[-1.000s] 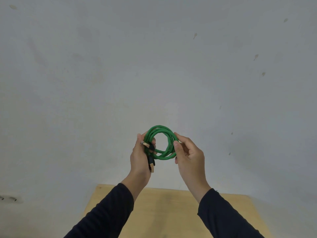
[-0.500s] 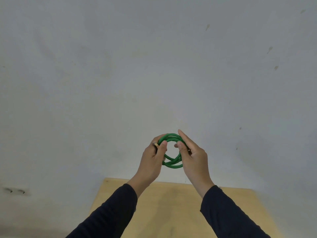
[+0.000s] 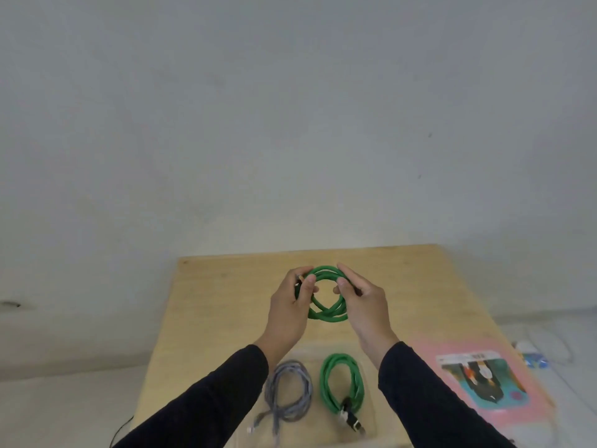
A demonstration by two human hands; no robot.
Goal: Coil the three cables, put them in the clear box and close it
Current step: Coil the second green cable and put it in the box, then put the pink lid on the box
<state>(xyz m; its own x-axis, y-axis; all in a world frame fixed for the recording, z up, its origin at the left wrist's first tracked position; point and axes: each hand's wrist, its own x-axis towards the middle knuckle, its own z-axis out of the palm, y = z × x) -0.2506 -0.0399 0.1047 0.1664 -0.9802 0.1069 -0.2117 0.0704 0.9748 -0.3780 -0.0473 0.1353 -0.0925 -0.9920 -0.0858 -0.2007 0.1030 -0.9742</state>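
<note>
A coiled green cable point(image 3: 326, 313) hangs above the wooden table point(image 3: 213, 318), held from both sides. My left hand point(image 3: 290, 313) pinches its left side near the plug end, and my right hand point(image 3: 365, 307) grips its right side. Below my wrists a clear box point(image 3: 370, 428) lies on the table, its walls hard to make out. A coiled grey cable point(image 3: 287, 396) and a second coiled green cable point(image 3: 342, 386) with a black plug rest there, seemingly inside the box.
A pink booklet with a picture point(image 3: 484, 379) lies on the table's right side. Small white and blue objects point(image 3: 529, 354) sit on the floor past the right edge. A grey wall stands behind the table.
The view has tilted down, so the table, box and two coiled cables are now visible. Both hands still hold the green coil, which has come lower, over the table.
</note>
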